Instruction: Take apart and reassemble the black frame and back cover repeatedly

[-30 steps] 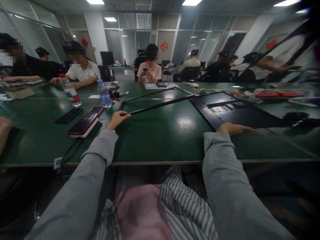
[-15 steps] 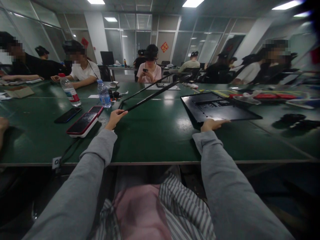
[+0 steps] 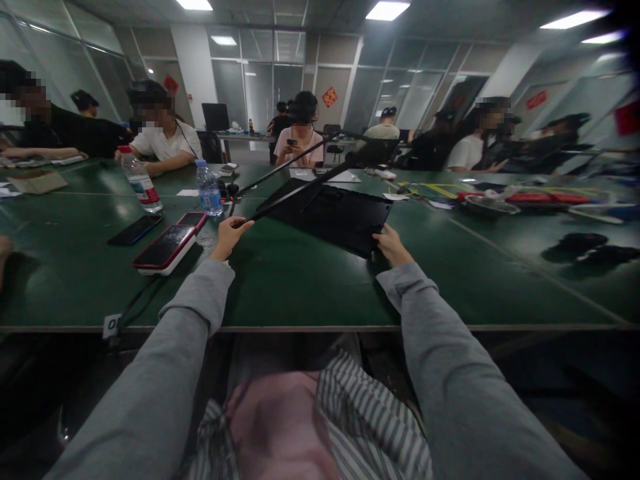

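Note:
A thin black rectangular frame [image 3: 295, 194] slants up and away over the table, its near corner pinched in my left hand [image 3: 232, 237]. My right hand [image 3: 393, 246] has its fingers closed on the near right corner of a flat black panel [image 3: 347, 217]. The panel lies low over the table, partly behind and below the frame's near bar, with its far left end reaching under the bar. From this view I cannot tell whether panel and frame touch.
Left of my left hand are phones on a white and red case [image 3: 165, 250], a dark phone [image 3: 135, 230] and two bottles, one red-capped [image 3: 140, 180], one blue-capped [image 3: 209, 190]. Cables and red items [image 3: 530, 199] lie at the right. Several people sit around.
The panel has moved left in my right hand and turned, from the right side to beneath the frame. My left hand and the frame have stayed nearly in place.

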Available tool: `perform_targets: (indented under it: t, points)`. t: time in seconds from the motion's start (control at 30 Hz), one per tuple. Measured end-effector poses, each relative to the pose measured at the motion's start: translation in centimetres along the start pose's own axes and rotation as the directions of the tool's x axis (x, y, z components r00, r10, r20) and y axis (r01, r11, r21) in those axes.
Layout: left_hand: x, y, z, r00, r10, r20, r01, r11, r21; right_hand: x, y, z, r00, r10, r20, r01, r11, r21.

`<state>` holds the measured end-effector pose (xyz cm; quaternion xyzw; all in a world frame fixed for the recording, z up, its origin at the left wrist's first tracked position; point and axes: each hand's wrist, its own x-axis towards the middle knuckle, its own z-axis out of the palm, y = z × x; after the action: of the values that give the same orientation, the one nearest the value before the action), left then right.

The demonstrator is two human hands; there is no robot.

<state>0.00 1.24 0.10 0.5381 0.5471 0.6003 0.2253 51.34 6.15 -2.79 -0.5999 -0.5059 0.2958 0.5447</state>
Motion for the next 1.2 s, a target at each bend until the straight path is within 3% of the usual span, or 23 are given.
perform_targets:
  t: [0.1, 0.2, 0.3, 0.43, 0.53, 0.63, 0.73, 0.87, 1.2]
  points:
    - [0.1, 0.1, -0.1, 0.998, 0.056, 0.026, -0.057, 0.997, 0.054, 0.4, 0.0, 0.5, 0.992, 0.103, 0.078, -0.104, 0.994, 0.012]
    - [0.0, 0.1, -0.2, 0.994, 0.091, 0.055, -0.097, 0.988, 0.122, 0.6, -0.2, 1.0, 0.996, 0.000, -0.089, -0.003, 1.000, -0.028]
    - [-0.2, 0.3, -0.3, 0.989, 0.119, 0.089, -0.134, 0.972, 0.194, 0.4, -1.4, 0.5, 0.963, -0.058, -0.264, 0.065, 0.998, 0.017]
    - [-0.8, 0.6, -0.1, 0.974, 0.154, 0.167, -0.195, 0.944, 0.267, -0.6, -4.1, -1.6, 0.983, 0.008, -0.182, 0.041, 0.964, 0.264]
    - [-1.1, 0.8, 0.3, 0.952, 0.186, 0.243, -0.259, 0.914, 0.312, -1.2, -4.8, -2.6, 0.995, 0.031, -0.096, -0.001, 0.957, 0.291]
    - [-1.4, 1.0, 0.5, 0.942, 0.184, 0.282, -0.280, 0.894, 0.351, -1.4, -4.1, -2.0, 0.994, 0.009, -0.109, 0.009, 0.987, 0.163]
    - [-1.4, 1.1, 0.4, 0.939, 0.181, 0.291, -0.288, 0.879, 0.380, -1.3, -3.0, -0.8, 0.977, -0.136, -0.167, 0.130, 0.990, -0.044]
    - [-1.2, 0.9, 0.1, 0.928, 0.204, 0.312, -0.322, 0.859, 0.398, -1.6, -2.2, 0.7, 0.928, -0.319, -0.190, 0.264, 0.926, -0.268]
    - [-1.5, -0.1, 0.0, 0.915, 0.142, 0.378, -0.333, 0.794, 0.509, -2.2, -1.5, 1.9, 0.931, -0.320, -0.175, 0.208, 0.861, -0.465]
